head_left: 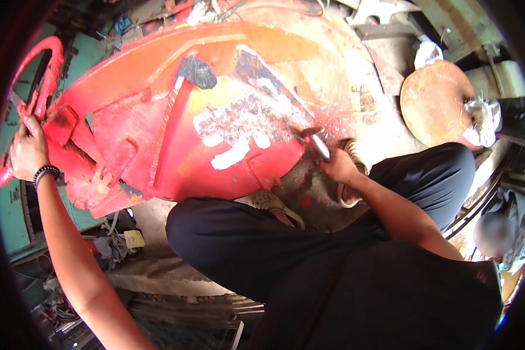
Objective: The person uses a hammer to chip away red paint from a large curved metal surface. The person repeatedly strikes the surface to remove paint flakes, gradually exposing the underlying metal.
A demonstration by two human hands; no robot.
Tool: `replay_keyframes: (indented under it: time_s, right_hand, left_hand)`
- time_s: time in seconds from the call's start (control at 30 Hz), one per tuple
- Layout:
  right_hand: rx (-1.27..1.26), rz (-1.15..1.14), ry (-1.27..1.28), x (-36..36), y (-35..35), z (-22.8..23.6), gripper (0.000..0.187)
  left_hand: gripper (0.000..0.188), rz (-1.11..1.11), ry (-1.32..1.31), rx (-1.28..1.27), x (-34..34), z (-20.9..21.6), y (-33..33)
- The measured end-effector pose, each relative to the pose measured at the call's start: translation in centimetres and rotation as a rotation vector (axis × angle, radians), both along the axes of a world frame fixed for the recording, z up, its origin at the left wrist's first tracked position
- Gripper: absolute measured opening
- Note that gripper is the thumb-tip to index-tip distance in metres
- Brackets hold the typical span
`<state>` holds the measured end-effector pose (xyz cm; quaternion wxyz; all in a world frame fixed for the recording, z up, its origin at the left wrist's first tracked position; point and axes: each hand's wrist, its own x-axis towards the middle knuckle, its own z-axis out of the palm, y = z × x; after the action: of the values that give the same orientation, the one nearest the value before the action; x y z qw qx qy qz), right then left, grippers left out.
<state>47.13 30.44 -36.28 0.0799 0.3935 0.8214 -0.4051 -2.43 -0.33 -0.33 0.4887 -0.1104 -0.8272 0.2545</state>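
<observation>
A large red and orange painted metal piece (184, 166) with welded ribs lies in front of me. Its paint is worn to bare, whitish patches near the middle. My left hand (29, 150) is closed around a red bent bar (55, 64) at the piece's left end. In my right hand (340, 167) is a hammer (320, 147) with a shiny shaft and a dark crosswise head. The hammer's head sits at the piece's right edge, beside the worn patch; whether it touches is unclear. A dark blue-grey lump (196, 72) rests on top of a rib.
A round rusty disc (436, 104) lies to the right, with crumpled clear plastic (481, 121) beside it. Green metal panels (17, 216) stand at the left. Cloth and clutter (114, 242) lie below the piece. Another person (494, 234) shows at the right edge.
</observation>
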Motion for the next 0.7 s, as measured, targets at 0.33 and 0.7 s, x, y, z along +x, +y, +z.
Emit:
replay_keyframes:
  time_s: [0.33, 0.7]
  right_hand:
    - [-0.131, -0.223, 0.169, 0.8, 0.5, -1.9, 0.031]
    - [-0.129, -0.248, 0.277, 0.9, 1.5, -1.2, 0.031]
  left_hand:
    - [0.059, -0.003, -0.018, 0.094, 0.7, -0.5, 0.5]
    - [0.059, -0.02, 0.019, 0.099, -0.1, -0.8, 0.1]
